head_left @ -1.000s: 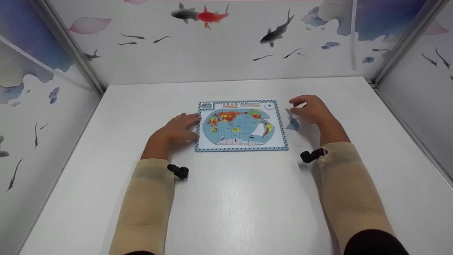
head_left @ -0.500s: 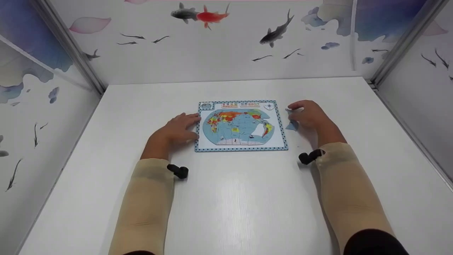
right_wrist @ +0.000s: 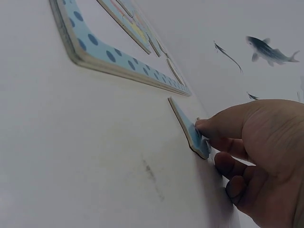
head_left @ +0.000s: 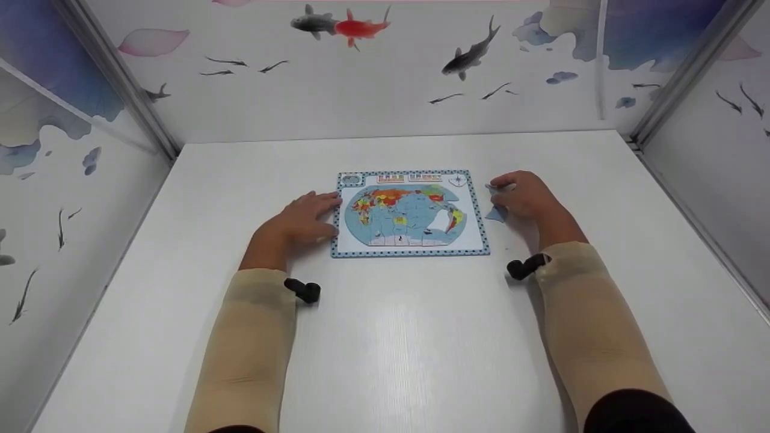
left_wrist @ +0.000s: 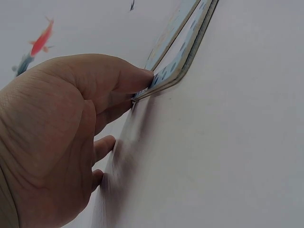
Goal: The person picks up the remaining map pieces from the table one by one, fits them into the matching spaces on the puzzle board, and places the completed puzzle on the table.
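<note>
A world map jigsaw puzzle [head_left: 409, 251] in a blue dotted frame lies flat on the table. White gaps show at the right of its map. My left hand [head_left: 301, 221] rests at the frame's left edge, fingers spread; in the left wrist view its thumb [left_wrist: 135, 80] touches the dotted border. Right of the frame, my right hand [head_left: 526, 195] pinches a small blue puzzle piece [head_left: 490, 187], mostly hidden by the fingers. Another blue puzzle piece [head_left: 496, 213] lies just below, under the thumb side; the right wrist view shows a flat blue piece [right_wrist: 183, 121] beside the thumb.
The white table [head_left: 385, 337] is enclosed by panels printed with fish, such as the back panel [head_left: 385, 96]. Black wrist cameras sit at each sleeve cuff, the left camera [head_left: 307, 292] and the right camera [head_left: 524, 267].
My right hand has come down and slightly toward me onto the blue pieces, its fingers closing there; over the last half second it barely moves. My left hand stays put.
</note>
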`<control>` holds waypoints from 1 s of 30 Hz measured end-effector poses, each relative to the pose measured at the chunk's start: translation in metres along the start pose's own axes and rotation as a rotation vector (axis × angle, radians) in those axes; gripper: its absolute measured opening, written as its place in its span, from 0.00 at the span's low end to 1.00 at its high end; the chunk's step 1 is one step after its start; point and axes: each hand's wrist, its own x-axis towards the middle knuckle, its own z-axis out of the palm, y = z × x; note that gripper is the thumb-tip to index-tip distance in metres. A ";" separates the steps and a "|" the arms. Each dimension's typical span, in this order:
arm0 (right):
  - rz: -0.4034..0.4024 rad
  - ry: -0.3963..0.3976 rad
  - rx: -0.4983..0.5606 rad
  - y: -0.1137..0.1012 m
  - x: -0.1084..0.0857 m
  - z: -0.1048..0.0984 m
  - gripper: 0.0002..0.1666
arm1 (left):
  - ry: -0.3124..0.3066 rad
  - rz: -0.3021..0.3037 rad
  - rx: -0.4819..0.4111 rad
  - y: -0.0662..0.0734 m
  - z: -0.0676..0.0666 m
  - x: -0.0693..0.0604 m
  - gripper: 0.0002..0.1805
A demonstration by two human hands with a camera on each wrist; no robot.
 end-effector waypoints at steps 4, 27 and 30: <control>0.004 0.003 0.001 -0.001 0.000 0.001 0.29 | -0.001 -0.007 -0.001 0.001 0.000 0.000 0.45; 0.016 -0.011 0.007 -0.004 0.003 -0.001 0.36 | -0.003 -0.023 -0.017 0.003 0.000 -0.001 0.45; -0.001 -0.021 -0.005 -0.011 -0.001 -0.002 0.36 | -0.002 -0.022 -0.017 0.003 0.000 -0.001 0.45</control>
